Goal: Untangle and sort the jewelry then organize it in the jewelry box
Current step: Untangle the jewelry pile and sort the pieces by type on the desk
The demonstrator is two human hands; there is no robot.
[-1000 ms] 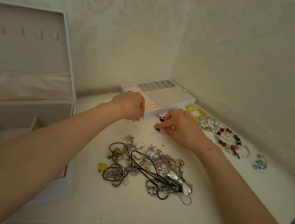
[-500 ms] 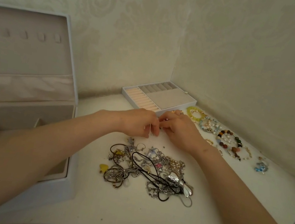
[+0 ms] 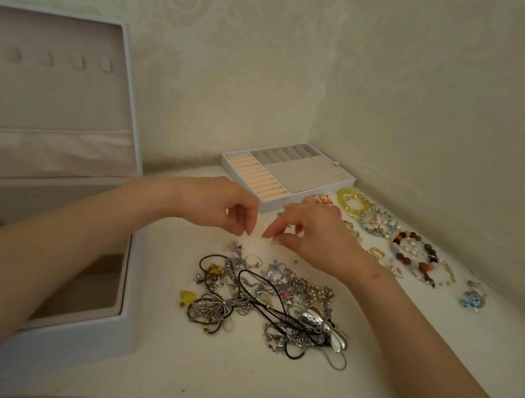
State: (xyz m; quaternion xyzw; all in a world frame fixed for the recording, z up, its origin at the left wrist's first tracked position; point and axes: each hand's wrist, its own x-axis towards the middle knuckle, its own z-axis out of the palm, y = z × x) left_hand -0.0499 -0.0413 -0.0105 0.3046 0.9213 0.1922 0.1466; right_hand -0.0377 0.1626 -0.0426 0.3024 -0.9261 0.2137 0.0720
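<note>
Untangling stage, I'd say, with most of the sorting not yet done.

Head view: left hand (image 3: 218, 205) and right hand (image 3: 310, 234) hover side by side above the table (image 3: 223, 383). Both have their fingers curled down into pinches, tips nearly meeting. Anything between them is too tiny to see, so I can't tell if either is actually holding something.

The tangled pile (image 3: 271, 304) sits at 6 o'clock from the hands, cords and chains all knotted together. The insert tray (image 3: 306, 175) is at 12 o'clock, and the bracelets (image 3: 415, 255) are laid out at 3 o'clock. The open jewelry box (image 3: 117, 313) is at 8 o'clock.

Next move probably calls for teasing one strand loose from the pile, gently, since yanking would likely tighten the knots.
</note>
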